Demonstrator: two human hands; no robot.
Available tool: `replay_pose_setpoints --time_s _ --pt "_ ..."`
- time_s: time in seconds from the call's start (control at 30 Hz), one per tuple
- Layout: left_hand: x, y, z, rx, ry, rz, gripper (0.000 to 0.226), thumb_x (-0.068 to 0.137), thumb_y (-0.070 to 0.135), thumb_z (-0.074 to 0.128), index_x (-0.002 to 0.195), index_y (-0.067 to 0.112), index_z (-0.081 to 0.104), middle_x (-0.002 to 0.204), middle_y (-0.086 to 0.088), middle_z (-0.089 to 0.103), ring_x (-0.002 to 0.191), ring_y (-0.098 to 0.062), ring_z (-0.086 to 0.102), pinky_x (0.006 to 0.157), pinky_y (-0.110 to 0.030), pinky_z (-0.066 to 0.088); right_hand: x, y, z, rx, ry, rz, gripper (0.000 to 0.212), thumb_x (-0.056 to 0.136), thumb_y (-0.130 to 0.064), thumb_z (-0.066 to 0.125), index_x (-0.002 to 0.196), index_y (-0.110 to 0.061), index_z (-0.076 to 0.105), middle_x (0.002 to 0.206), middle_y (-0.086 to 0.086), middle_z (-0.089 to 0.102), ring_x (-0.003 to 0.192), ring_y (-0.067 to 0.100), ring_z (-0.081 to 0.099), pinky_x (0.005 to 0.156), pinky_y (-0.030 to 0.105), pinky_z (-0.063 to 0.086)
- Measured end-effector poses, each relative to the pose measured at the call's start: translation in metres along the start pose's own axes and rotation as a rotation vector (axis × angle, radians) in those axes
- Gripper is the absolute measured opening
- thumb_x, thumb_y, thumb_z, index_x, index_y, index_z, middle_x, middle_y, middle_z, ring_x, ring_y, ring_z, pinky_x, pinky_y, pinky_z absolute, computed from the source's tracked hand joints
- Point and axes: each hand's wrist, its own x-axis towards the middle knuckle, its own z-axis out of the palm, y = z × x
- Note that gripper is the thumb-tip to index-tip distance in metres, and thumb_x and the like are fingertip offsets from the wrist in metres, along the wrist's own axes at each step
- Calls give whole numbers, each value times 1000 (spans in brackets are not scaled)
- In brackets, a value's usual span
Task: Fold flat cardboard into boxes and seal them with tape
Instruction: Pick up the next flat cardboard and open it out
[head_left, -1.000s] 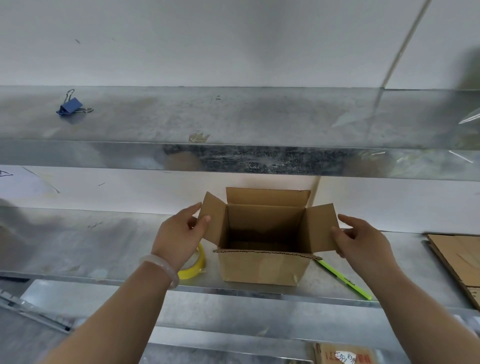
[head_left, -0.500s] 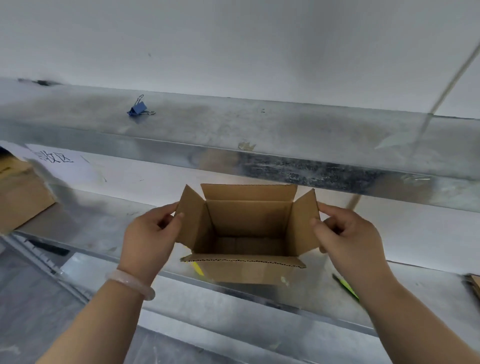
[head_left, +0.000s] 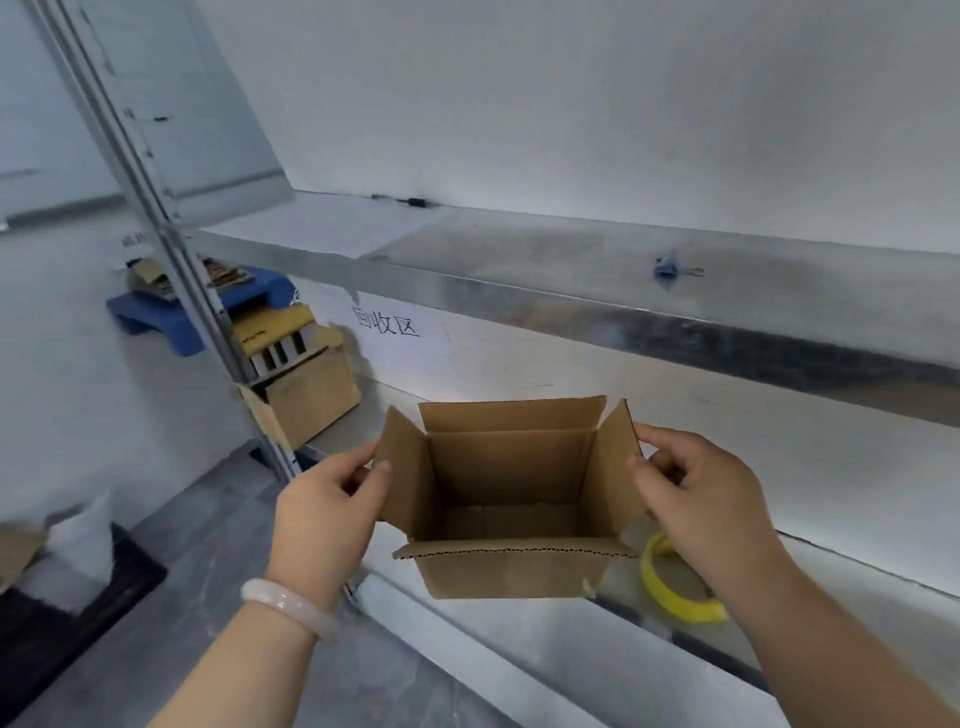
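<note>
Beside metal shelf (head_left: 862, 582), left hand (head_left: 324, 514) and right hand (head_left: 701, 499) pinch opposite flaps of box (head_left: 509, 569).

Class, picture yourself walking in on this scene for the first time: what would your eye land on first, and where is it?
An open cardboard box is held dead centre, its left flap pinched by the left hand and its right flap by the right hand. Just right of it a yellow tape roll lies on the lower metal shelf, and a small blue binder clip rests on the upper shelf.
</note>
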Motion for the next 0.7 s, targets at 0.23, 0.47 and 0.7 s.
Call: replay_pose_setpoints --time_s 0.23,0.47,0.7 --pt "64 -72 -58 -19 28 -111 32 94 32 57 125 30 63 87 12 70 77 -11 66 65 -20 50 45 -65 122 -152 -104 -68 39 98 -24 52 137 -27 53 82 -13 58 71 3 55 60 10 36" --pt "124 -109 -66 -57 17 -222 39 96 32 54 134 28 54 97 4 68 80 -12 65 65 -22 54 120 -86 202 -281 -136 -119 38 100 -26 46 138 -27 50 110 -3 65 88 14 62 77 31 54" --pt "175 -126 -60 -119 -73 -331 49 94 26 58 141 23 45 93 -3 67 76 -18 69 69 -30 60 184 -92 255 -254 -152 -118 34 101 -29 44 133 -29 56 128 -5 62 109 17 61 87 34 51"
